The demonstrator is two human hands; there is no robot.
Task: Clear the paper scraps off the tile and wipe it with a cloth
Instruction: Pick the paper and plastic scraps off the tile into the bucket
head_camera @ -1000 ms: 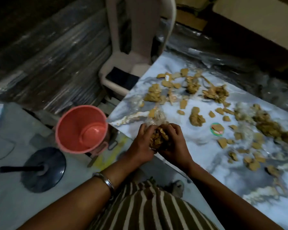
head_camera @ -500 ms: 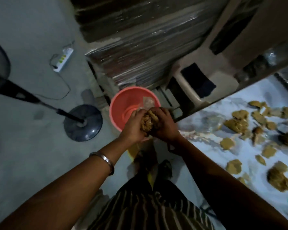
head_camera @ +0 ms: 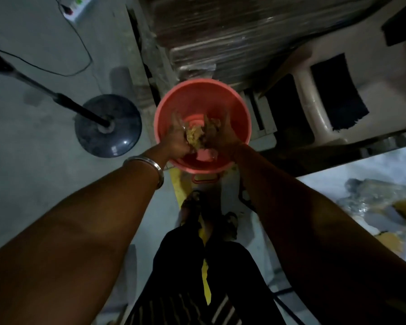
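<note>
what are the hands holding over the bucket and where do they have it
A clump of brown paper scraps, cupped between the left hand and right hand at its two sides, over the red bucket. The fingers look spread and blurred, so the grip may be loosening.
</note>
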